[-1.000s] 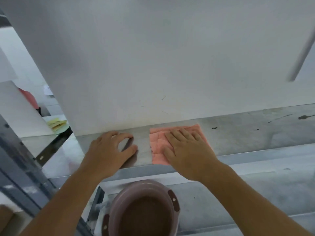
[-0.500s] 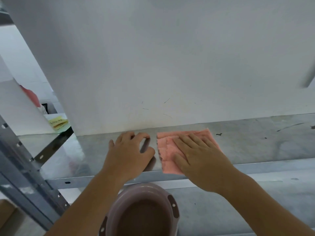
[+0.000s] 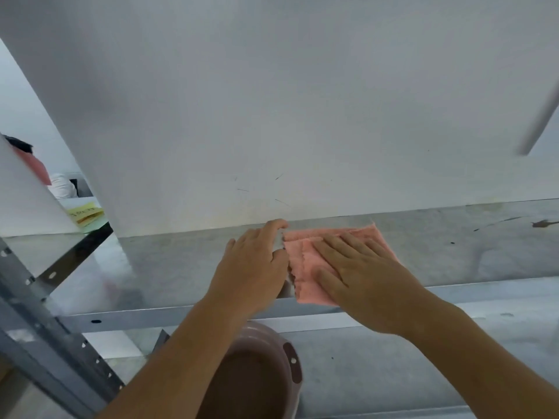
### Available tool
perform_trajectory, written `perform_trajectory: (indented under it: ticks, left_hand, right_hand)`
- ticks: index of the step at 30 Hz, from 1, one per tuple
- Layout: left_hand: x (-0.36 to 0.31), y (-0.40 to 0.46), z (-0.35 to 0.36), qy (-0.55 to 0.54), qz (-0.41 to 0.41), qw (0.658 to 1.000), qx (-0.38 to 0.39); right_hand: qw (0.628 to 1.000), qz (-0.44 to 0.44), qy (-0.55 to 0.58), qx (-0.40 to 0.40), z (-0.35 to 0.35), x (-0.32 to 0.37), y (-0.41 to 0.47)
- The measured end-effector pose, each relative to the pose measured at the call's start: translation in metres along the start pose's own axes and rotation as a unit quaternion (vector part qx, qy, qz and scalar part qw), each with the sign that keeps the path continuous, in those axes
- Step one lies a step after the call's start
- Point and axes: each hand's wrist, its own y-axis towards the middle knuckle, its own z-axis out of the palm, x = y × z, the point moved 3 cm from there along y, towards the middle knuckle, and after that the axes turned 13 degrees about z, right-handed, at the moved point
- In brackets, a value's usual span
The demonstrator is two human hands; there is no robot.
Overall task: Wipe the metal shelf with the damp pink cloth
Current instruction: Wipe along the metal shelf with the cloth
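Observation:
A folded pink cloth (image 3: 305, 261) lies flat on the grey metal shelf (image 3: 472, 252), near its front edge. My right hand (image 3: 360, 273) presses down on the cloth with straight, spread fingers and covers most of it. My left hand (image 3: 257, 264) rests on the bare shelf just left of the cloth, its fingers loosely bent and its fingertips at the cloth's left edge. Dark smudges mark the shelf at the far right.
A white board (image 3: 302, 110) stands along the back of the shelf. A mauve basin (image 3: 290, 358) sits on the lower shelf beneath my arms. Perforated metal uprights (image 3: 39, 322) run down the left. Yellow papers (image 3: 84, 214) lie at far left.
Both hands and the cloth have slid to the right along the shelf. My left hand has closed in on the cloth's left edge.

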Motion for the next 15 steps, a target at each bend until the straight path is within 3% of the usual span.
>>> perform_trajectory:
  ticks: [6, 11, 15]
  left_hand:
    - [-0.016, 0.012, 0.012, 0.023, 0.016, 1.0, -0.001]
    - [-0.017, 0.018, 0.022, 0.027, 0.041, 0.999, -0.005]
    - [-0.023, 0.022, 0.03, 0.036, 0.054, 0.998, 0.001]
  right_hand:
    - [0.999, 0.022, -0.013, 0.042, -0.002, -0.012, 0.041]
    - [1.0, 0.01, 0.01, -0.02, -0.003, -0.03, 0.002]
    - [0.998, 0.011, -0.022, 0.051, -0.004, -0.038, 0.023]
